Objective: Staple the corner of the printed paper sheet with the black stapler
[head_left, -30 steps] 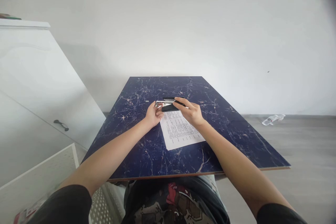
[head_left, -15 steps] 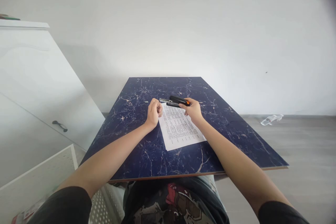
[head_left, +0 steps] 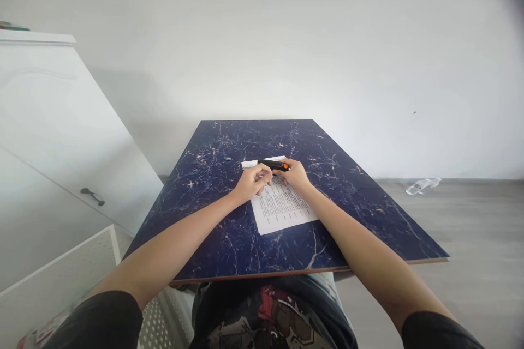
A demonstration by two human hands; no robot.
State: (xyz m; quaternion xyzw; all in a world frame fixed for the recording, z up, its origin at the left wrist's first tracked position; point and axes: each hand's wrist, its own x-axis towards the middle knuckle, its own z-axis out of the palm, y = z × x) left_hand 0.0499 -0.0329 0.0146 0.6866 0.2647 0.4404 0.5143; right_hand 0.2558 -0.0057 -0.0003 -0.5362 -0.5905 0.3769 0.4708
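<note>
My right hand (head_left: 295,175) is closed around the orange-marked end of a black stapler (head_left: 270,164), which it holds above the upper part of a printed sheet of paper (head_left: 282,210). My left hand (head_left: 251,182) is at the stapler's other end, its fingers curled together against the near side. What those fingers pinch, if anything, is hidden. The metal part of the stapler is out of sight behind the left fingers. A small grey piece, perhaps a strip of staples (head_left: 228,158), lies on the table left of the paper.
The dark blue marble-patterned table (head_left: 213,245) reaches to a white wall (head_left: 262,38). A white cabinet (head_left: 49,114) with a dark handle stands on the left. On the floor at right, near the wall, lies a clear, car-shaped object (head_left: 422,186).
My left hand has moved right and slightly nearer, up against the stapler. The stapler has shifted slightly left and nearer, and its projecting metal part no longer shows. The paper's top edge is now visible.
</note>
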